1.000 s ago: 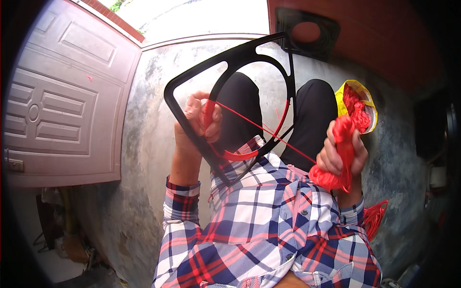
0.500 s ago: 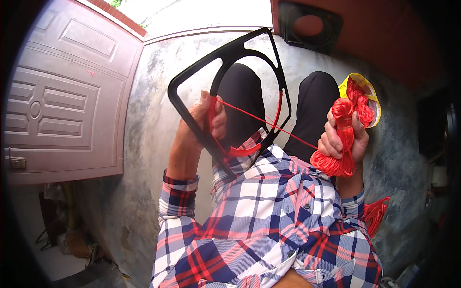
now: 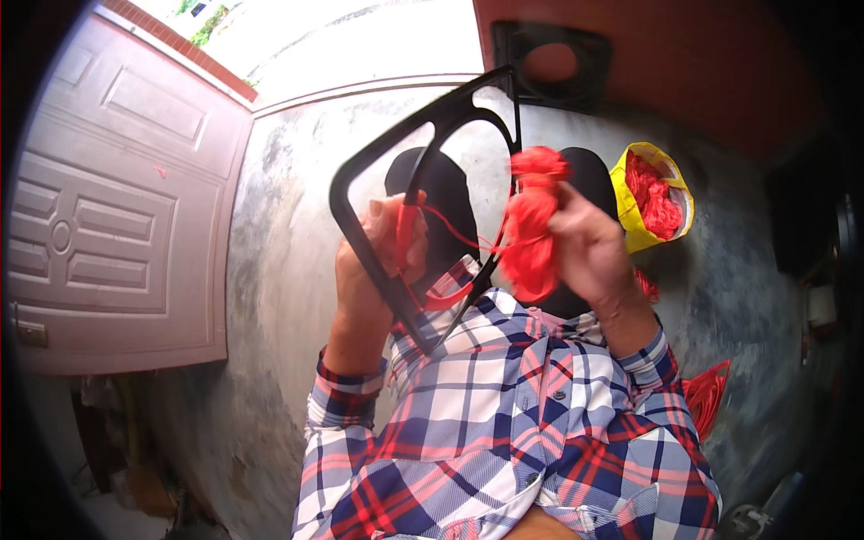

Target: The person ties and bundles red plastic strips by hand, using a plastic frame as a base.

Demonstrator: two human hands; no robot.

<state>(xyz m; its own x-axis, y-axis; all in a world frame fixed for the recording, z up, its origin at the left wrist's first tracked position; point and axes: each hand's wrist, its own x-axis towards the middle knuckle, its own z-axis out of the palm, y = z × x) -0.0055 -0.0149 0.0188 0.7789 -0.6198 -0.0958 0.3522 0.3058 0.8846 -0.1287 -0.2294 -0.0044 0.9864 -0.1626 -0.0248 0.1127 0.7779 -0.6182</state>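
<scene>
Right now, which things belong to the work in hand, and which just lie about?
In use:
Black frame, in left hand
Red hank, in right hand

Lying about:
Yellow bag of similar cord, perhaps spare
Black panel with round hole
Red strands near right sleeve

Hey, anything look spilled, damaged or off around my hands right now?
Nothing clearly stands out: the black frame in your left hand looks unbroken, and the red cord bundle in your right hand, though blurred, looks gathered.
</scene>
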